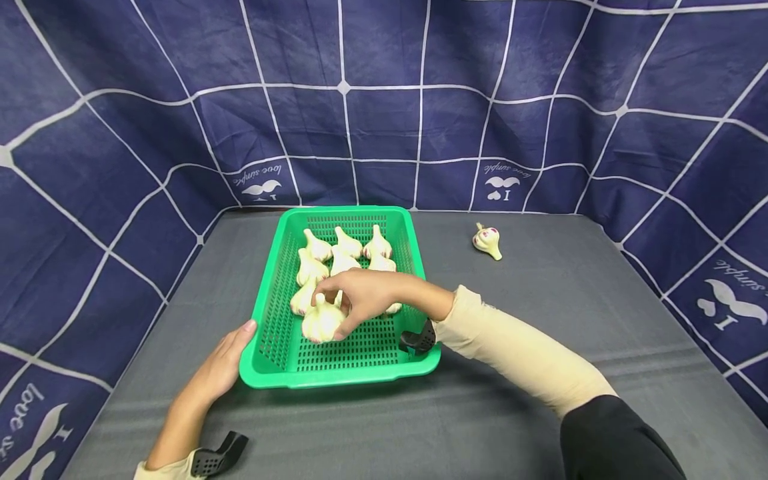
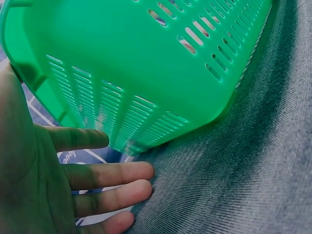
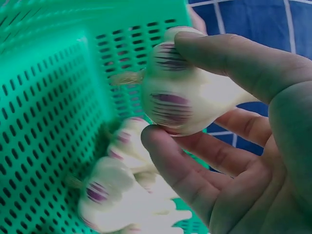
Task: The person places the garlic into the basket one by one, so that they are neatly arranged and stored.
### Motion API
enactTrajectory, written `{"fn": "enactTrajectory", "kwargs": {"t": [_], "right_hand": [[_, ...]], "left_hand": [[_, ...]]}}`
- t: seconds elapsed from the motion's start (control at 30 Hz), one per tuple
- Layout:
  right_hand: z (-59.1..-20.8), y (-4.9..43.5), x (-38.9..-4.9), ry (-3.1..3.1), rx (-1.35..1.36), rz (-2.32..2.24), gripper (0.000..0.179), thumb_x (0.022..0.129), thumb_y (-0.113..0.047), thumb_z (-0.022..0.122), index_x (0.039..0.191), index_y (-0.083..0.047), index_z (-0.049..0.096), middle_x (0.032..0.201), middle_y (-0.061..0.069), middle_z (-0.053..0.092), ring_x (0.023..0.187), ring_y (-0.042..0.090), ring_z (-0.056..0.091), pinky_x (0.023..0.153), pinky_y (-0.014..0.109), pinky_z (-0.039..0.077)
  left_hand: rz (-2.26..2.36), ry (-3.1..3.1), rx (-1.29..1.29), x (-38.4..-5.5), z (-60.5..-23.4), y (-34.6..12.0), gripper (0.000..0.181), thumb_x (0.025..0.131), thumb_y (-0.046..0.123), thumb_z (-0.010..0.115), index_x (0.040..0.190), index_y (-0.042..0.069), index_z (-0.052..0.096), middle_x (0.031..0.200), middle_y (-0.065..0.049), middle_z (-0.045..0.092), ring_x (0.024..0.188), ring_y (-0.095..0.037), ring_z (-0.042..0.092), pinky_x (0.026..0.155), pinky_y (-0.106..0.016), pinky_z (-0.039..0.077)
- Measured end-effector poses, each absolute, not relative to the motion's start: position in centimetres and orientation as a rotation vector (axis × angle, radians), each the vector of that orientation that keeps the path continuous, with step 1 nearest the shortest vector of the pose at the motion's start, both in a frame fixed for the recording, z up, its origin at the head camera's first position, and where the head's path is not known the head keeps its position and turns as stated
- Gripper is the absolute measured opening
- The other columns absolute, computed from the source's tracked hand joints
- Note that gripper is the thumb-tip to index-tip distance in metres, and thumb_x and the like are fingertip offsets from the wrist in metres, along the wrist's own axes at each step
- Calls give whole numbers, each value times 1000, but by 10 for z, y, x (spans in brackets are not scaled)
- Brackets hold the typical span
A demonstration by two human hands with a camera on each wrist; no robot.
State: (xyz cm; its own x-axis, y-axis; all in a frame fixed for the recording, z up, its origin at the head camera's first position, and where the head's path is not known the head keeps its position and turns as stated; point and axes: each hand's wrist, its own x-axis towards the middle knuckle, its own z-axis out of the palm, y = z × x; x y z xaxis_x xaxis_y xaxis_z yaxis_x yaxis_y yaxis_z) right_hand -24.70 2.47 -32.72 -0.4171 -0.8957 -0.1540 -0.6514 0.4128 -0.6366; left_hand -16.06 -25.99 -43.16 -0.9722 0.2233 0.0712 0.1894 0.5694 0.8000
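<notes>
My right hand (image 1: 366, 293) pinches a garlic bulb (image 1: 323, 323) between thumb and fingers, over the front part of a green plastic basket (image 1: 342, 381). In the right wrist view, the held garlic bulb (image 3: 170, 92) shows purple streaks, with its roots pointing left. Several more garlic bulbs (image 1: 312, 269) lie in rows inside the basket; my right hand hides some of them. At the basket's left rim is my left hand (image 1: 225, 360). The left wrist view shows its fingers (image 2: 114, 175) extended below the rim, beside the slotted wall, with the thumb up at the rim.
A single garlic bulb (image 1: 488, 241) lies on the grey cloth surface (image 1: 540, 300), right of the basket and toward the back. Blue cloth (image 1: 384, 127) with white grid lines hangs behind and along both sides.
</notes>
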Motion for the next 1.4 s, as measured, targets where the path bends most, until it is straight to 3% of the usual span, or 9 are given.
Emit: {"fn": "enactTrajectory", "kwargs": {"t": [0.13, 0.3, 0.6, 0.73, 0.83, 1.03, 1.4], "right_hand": [[-332, 10, -247, 2232, -1322, -591, 56, 78, -23, 86, 126, -11, 59, 111, 3, 63, 79, 11, 65, 76, 21, 50], [-339, -5, -246, 2282, -1274, -436, 71, 78, -29, 86, 137, -6, 53, 108, 4, 64, 84, 11, 62, 74, 21, 49], [-354, -17, -242, 2417, -1251, -291, 71, 76, -33, 87, 132, -4, 55, 93, 0, 63, 78, 9, 58, 66, 20, 46], [-357, -19, -244, 2456, -1251, -310, 69, 76, -34, 88, 131, -5, 57, 97, 2, 64, 77, 9, 56, 66, 20, 46], [-357, -22, -246, 2461, -1245, -304, 69, 76, -34, 88, 130, -5, 57, 94, 0, 62, 75, 9, 55, 64, 20, 45], [-362, -24, -248, 2460, -1249, -288, 65, 76, -34, 88, 126, -5, 59, 81, -4, 57, 69, 8, 52, 60, 19, 42], [-363, -24, -247, 2477, -1229, -344, 68, 76, -33, 88, 130, -6, 55, 107, 6, 68, 86, 10, 60, 70, 19, 47]], "left_hand": [[1393, 2748, 355, -160, -431, -259, 61, 109, 29, 20, 134, -19, 46, 133, -35, 52, 128, -45, 44, 105, -51, 35], [1392, 2737, 332, -160, -431, -258, 62, 109, 30, 20, 136, -21, 42, 136, -39, 46, 131, -50, 39, 106, -63, 29], [1403, 2740, 400, -162, -429, -256, 59, 109, 26, 19, 134, -20, 46, 134, -35, 51, 129, -46, 43, 106, -61, 31], [1396, 2732, 378, -162, -427, -257, 61, 109, 29, 21, 135, -23, 41, 138, -39, 45, 132, -51, 38, 107, -63, 28], [1384, 2727, 352, -162, -427, -258, 64, 109, 31, 22, 137, -24, 36, 140, -42, 39, 134, -55, 32, 109, -65, 25], [1386, 2725, 343, -162, -429, -259, 63, 109, 30, 21, 137, -24, 36, 140, -41, 39, 134, -55, 32, 108, -65, 26], [1400, 2718, 338, -161, -429, -261, 62, 109, 31, 21, 138, -22, 38, 140, -39, 41, 134, -52, 34, 109, -64, 26]]}}
